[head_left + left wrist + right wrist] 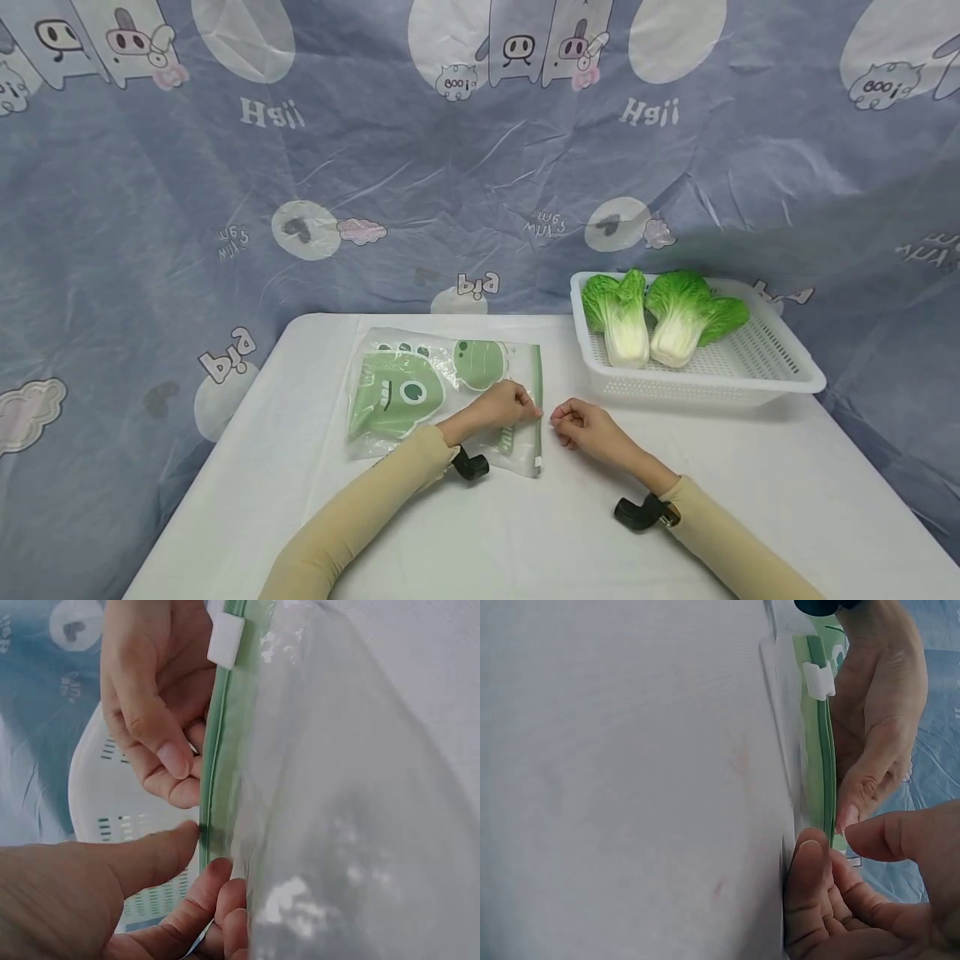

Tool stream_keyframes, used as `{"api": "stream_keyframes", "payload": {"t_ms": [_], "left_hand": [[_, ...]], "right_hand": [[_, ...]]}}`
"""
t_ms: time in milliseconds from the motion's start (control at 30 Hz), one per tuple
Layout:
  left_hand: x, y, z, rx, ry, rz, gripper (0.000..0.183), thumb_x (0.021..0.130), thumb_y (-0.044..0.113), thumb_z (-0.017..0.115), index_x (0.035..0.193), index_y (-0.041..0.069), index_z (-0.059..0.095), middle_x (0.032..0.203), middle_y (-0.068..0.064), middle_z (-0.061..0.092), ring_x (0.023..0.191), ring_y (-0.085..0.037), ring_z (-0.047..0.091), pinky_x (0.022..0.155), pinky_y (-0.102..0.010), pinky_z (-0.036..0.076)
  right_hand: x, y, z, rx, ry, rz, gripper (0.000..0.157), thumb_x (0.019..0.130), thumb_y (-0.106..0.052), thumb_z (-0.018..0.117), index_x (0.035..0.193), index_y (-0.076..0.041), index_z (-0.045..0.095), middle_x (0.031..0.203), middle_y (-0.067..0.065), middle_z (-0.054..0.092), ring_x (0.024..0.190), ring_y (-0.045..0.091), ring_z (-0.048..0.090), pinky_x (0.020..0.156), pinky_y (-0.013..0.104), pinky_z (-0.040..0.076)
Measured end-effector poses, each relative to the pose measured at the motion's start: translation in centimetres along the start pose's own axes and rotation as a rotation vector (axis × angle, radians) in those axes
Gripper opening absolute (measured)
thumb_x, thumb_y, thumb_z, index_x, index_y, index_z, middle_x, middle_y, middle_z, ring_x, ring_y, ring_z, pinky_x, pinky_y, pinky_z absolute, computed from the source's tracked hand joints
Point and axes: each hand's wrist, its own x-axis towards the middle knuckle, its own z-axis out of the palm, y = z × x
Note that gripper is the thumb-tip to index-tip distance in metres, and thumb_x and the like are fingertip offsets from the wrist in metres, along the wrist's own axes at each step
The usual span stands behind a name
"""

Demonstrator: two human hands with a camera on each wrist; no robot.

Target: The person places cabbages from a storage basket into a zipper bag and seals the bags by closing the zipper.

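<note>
On a white surface [487, 542], a clear zip bag [401, 392] printed with green cartoons lies at left, the left hand [491, 407] pinching its green right edge, the right hand [592, 429] just beside, loosely curled and holding nothing, then a white basket [780, 354] containing two leafy cabbages [627, 337].

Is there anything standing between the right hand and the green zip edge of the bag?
Nothing visible does. In the head view, only a strip of the white table separates the right hand from the green zip edge of the bag. The left hand pinches this edge; the basket sits farther back, off the path.
</note>
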Motion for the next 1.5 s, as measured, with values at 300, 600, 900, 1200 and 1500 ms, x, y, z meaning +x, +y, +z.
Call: {"api": "stream_keyframes", "payload": {"t_ms": [300,600,900,1200,1500], "left_hand": [[0.0,0.1,0.1,0.023,0.013,0.010,0.022,0.086,0.026,0.072,0.072,0.010,0.068,0.065,0.008,0.059,0.055,-0.004,0.045,0.048,-0.017,0.035],[-0.2,0.1,0.4,0.043,0.034,-0.012,0.026,0.086,0.028,0.072,0.068,0.010,0.066,0.064,0.007,0.059,0.052,-0.004,0.044,0.046,-0.017,0.034],[-0.2,0.3,0.3,0.030,0.031,-0.047,0.022,0.082,0.016,0.071,0.063,0.008,0.065,0.055,0.007,0.053,0.049,-0.004,0.044,0.045,-0.018,0.035],[0.0,0.5,-1.1,-0.079,0.016,-0.116,0.022,0.078,0.020,0.073,0.061,0.006,0.069,0.053,0.002,0.058,0.048,-0.005,0.043,0.045,-0.018,0.033],[0.0,0.1,-2.0,-0.313,-0.157,-0.081,0.019,0.085,0.022,0.074,0.090,0.004,0.075,0.080,-0.006,0.073,0.071,-0.013,0.065,0.066,-0.024,0.054]], "right_hand": [[0.1,0.0,-0.1,0.019,-0.016,0.009,0.015,0.094,-0.005,0.055,0.104,0.006,0.059,0.081,0.014,0.066,0.068,0.015,0.061,0.058,0.026,0.054],[0.2,0.1,0.0,0.003,-0.023,0.007,0.016,0.095,-0.002,0.053,0.105,0.010,0.058,0.083,0.020,0.066,0.069,0.018,0.061,0.058,0.028,0.054],[-0.1,0.0,-0.2,0.027,-0.019,-0.043,0.015,0.093,-0.004,0.053,0.100,0.007,0.060,0.079,0.010,0.065,0.065,0.011,0.060,0.056,0.024,0.053],[0.5,-1.0,0.3,0.126,-0.042,0.029,0.028,0.098,-0.013,0.055,0.112,0.010,0.062,0.091,0.023,0.068,0.074,0.022,0.068,0.065,0.033,0.058],[2.0,-0.5,1.4,0.514,-0.043,0.141,0.035,0.101,-0.014,0.047,0.120,0.015,0.055,0.093,0.009,0.068,0.080,0.014,0.067,0.076,0.029,0.058]]}}
